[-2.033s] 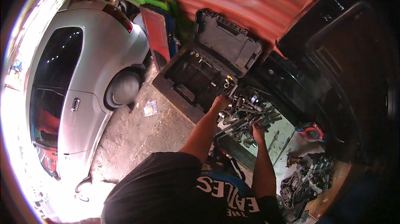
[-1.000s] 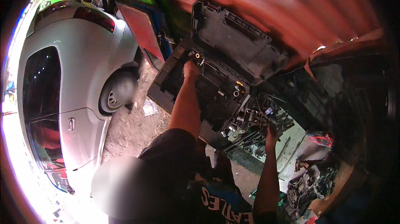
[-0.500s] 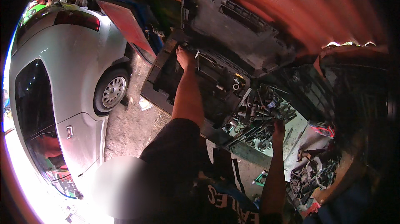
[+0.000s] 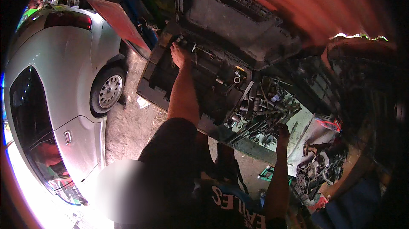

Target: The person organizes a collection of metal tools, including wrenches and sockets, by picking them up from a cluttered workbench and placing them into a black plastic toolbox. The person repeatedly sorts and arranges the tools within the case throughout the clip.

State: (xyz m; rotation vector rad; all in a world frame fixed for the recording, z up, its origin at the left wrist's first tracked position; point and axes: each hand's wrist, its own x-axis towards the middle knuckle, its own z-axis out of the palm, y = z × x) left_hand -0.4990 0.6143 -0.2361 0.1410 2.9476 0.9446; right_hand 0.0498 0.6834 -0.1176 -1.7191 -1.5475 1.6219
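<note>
Corrugated red wall behind. Left hand at far-left corner of the open black case; can't tell whether it grips anything. Case: molded, plastic-looking, directly under that hand. Right hand at near edge of jumbled metal tools, hold unclear; cylindrical and long thin shapes, just right of case.
</note>
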